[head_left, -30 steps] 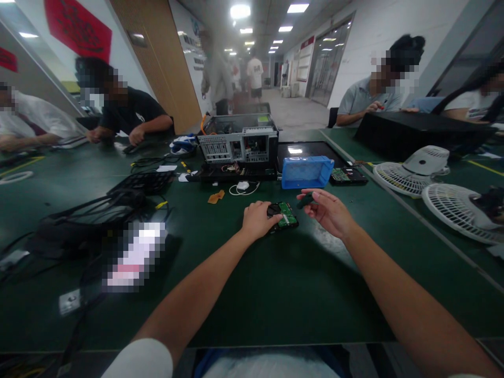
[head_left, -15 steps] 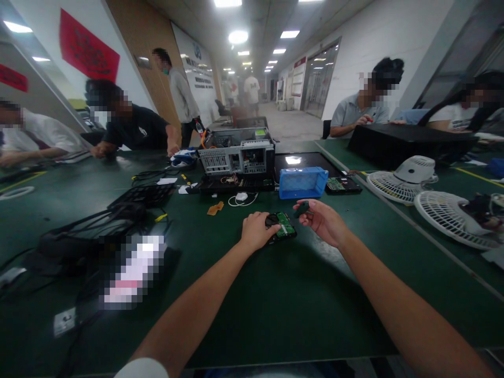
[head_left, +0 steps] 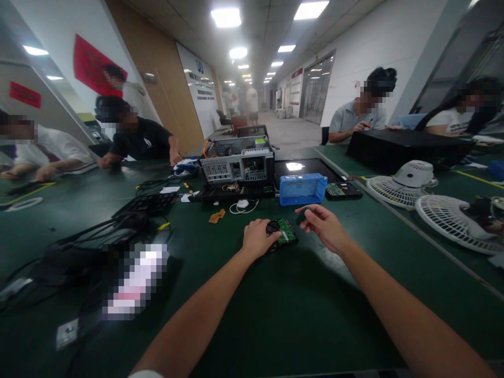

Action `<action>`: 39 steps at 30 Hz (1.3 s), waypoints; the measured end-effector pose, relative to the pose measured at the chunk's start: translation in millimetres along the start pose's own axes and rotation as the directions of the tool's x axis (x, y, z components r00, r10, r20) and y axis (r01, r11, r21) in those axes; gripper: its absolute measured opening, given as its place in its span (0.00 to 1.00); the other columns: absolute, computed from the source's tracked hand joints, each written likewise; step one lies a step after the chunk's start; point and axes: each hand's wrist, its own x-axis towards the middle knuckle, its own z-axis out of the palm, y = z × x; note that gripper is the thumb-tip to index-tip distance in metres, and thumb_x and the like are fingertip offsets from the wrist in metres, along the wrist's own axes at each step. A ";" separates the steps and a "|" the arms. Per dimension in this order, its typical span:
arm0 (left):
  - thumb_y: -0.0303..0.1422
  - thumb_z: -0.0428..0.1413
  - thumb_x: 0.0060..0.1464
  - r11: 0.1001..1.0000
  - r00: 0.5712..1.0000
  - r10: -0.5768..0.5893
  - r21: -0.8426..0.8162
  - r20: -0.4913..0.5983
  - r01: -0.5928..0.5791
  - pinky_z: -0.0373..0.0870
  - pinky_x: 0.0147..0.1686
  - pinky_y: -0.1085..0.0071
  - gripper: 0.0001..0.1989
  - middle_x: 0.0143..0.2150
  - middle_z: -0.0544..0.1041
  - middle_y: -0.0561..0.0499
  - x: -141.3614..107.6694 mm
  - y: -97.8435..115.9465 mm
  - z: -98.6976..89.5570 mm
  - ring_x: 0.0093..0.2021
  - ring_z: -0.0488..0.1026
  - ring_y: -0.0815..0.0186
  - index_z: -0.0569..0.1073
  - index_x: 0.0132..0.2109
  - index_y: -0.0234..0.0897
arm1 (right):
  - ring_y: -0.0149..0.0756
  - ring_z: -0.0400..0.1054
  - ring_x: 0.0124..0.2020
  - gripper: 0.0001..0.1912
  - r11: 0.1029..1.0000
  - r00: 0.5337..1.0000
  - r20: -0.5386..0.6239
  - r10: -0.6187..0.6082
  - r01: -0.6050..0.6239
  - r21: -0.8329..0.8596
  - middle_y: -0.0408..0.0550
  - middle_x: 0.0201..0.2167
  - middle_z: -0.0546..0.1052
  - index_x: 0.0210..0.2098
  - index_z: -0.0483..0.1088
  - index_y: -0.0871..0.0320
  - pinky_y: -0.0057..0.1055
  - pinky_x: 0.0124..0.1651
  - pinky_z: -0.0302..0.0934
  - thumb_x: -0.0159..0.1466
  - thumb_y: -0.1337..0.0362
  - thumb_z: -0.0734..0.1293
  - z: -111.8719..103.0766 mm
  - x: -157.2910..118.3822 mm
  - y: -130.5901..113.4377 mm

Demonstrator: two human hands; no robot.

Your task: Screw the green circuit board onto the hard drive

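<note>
currently, my left fingers (head_left: 256, 227) grasp the drive (head_left: 272, 228), board (head_left: 286, 230) in place; my right fingers (head_left: 314, 218) pinch a dark piece (head_left: 302, 216) at two o'clock.

White walls (head_left: 370, 31) flank a pale floor (head_left: 291, 126) running far back under bright ceiling lights (head_left: 226, 18). Left stand a wooden panel (head_left: 157, 79) and red posters (head_left: 94, 65); right, glass doors (head_left: 318, 86); near, a green surface (head_left: 315, 336).
</note>
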 end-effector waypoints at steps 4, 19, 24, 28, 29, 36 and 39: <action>0.56 0.54 0.60 1.000 1.000 0.008 -0.022 -0.005 -0.009 0.65 0.55 0.58 0.30 0.58 0.75 0.44 -0.2 -0.4 -0.8 0.57 0.71 0.50 0.72 0.62 0.44 | 0.32 0.76 0.34 0.16 1.000 0.999 0.045 -0.013 0.014 -0.015 0.51 0.49 0.80 0.45 0.72 0.55 0.30 0.34 0.69 0.61 0.58 0.76 0.3 0.6 4.8; 0.57 0.54 0.59 1.000 1.000 -0.008 -0.015 0.007 0.008 0.65 0.56 0.57 0.31 0.58 0.75 0.44 2.7 -3.7 2.5 0.57 0.70 0.49 0.71 0.62 0.45 | 0.35 0.69 0.29 0.23 0.825 0.970 -0.096 -0.223 0.135 -0.549 0.46 0.34 0.77 0.47 0.74 0.55 0.32 0.31 0.66 0.59 0.48 0.75 -4.6 2.8 24.7; 0.57 0.54 0.60 1.000 1.000 0.007 -0.030 0.013 -0.006 0.65 0.55 0.57 0.30 0.59 0.75 0.45 2.5 -3.7 1.7 0.57 0.70 0.49 0.71 0.62 0.45 | 0.37 0.69 0.30 0.21 0.753 0.951 -0.103 -0.290 0.161 -0.638 0.48 0.34 0.78 0.43 0.74 0.55 0.33 0.32 0.66 0.61 0.47 0.73 -3.3 0.2 22.3; 0.57 0.54 0.60 1.000 1.000 -0.004 -0.020 0.020 0.004 0.65 0.55 0.57 0.31 0.60 0.74 0.44 2.9 -4.1 3.0 0.58 0.70 0.49 0.71 0.63 0.44 | 0.38 0.70 0.33 0.18 0.679 0.883 -0.143 -0.447 0.231 -0.697 0.48 0.34 0.77 0.40 0.74 0.55 0.34 0.36 0.66 0.63 0.47 0.72 2.7 -3.5 12.4; 0.57 0.54 0.60 1.000 1.000 -0.003 -0.020 0.023 0.004 0.65 0.55 0.57 0.32 0.60 0.74 0.44 3.2 -4.5 3.5 0.58 0.70 0.49 0.70 0.63 0.44 | 0.38 0.70 0.33 0.17 0.641 0.861 -0.143 -0.488 0.242 -0.728 0.48 0.35 0.77 0.39 0.74 0.55 0.35 0.38 0.66 0.63 0.48 0.71 2.5 -3.5 10.0; 0.59 0.53 0.60 0.999 1.000 0.015 -0.033 0.022 -0.014 0.64 0.55 0.57 0.34 0.61 0.74 0.44 4.2 -6.9 5.3 0.58 0.70 0.49 0.70 0.64 0.43 | 0.44 0.69 0.41 0.15 0.276 0.690 -0.168 -0.704 0.048 -0.960 0.51 0.34 0.74 0.32 0.69 0.55 0.40 0.49 0.63 0.67 0.51 0.65 -60.1 13.8 -1.7; 0.59 0.52 0.60 0.999 1.000 0.013 -0.030 0.021 -0.013 0.64 0.55 0.58 0.33 0.60 0.74 0.44 4.2 -6.7 5.3 0.58 0.70 0.49 0.70 0.64 0.43 | 0.49 0.68 0.47 0.15 0.225 0.616 -0.320 -0.720 -0.228 -0.947 0.59 0.41 0.74 0.40 0.71 0.59 0.43 0.53 0.62 0.67 0.53 0.62 -111.4 17.6 -2.2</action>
